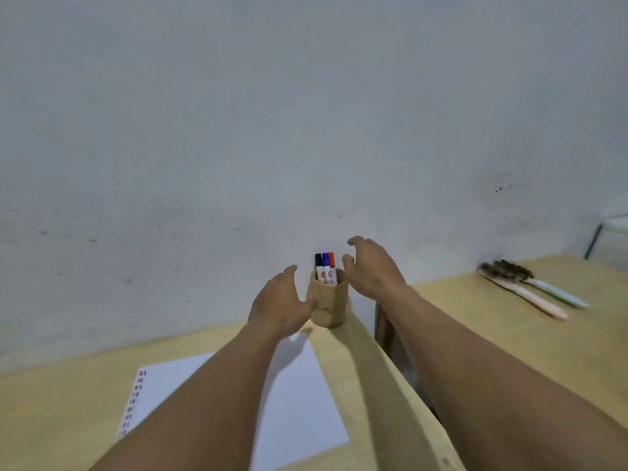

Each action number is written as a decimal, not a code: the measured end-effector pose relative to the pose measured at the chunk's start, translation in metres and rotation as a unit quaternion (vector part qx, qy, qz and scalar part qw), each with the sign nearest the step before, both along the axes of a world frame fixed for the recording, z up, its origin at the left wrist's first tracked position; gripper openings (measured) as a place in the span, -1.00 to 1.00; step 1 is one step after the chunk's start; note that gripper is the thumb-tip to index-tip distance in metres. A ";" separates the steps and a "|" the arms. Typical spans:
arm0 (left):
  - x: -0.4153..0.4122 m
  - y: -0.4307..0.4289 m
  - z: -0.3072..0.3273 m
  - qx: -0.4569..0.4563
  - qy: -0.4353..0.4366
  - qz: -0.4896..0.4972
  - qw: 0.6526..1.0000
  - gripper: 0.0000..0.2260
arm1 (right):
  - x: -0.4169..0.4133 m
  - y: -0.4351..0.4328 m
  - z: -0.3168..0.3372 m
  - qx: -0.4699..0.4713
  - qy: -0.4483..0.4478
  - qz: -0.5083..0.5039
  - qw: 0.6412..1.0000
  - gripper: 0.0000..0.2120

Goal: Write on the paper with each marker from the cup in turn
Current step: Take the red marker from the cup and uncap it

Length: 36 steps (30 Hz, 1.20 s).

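A tan cup (329,302) stands at the far right corner of the wooden table, against the wall. Three markers stand upright in it: black-capped (318,266), blue-capped (326,265) and red-capped (332,264). My left hand (280,304) is open just left of the cup, its thumb touching or nearly touching the cup's side. My right hand (372,266) hovers open to the right of the markers, fingers curled toward them, holding nothing. The white paper (299,409) lies on the table below the cup, partly hidden by my left forearm, with small coloured marks along its left edge.
A second wooden table (509,334) stands to the right across a narrow gap. Two brushes (530,287) with pink and pale blue handles lie on it near the wall. The grey wall rises right behind the cup.
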<state>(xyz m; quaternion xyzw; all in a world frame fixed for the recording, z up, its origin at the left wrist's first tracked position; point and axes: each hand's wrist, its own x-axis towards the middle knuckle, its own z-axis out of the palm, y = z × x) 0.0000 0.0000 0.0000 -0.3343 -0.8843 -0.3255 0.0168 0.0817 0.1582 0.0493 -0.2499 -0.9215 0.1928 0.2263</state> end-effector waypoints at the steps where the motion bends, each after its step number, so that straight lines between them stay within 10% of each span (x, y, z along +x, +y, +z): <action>1: -0.002 0.006 -0.006 0.000 -0.022 0.001 1.000 -0.21 | -0.004 0.003 -0.004 -0.009 -0.007 -0.003 1.000 -0.57; 36: 0.008 0.037 -0.046 0.122 -0.114 0.030 0.985 -0.46 | -0.022 0.007 -0.019 -0.201 0.142 0.020 0.969 -0.84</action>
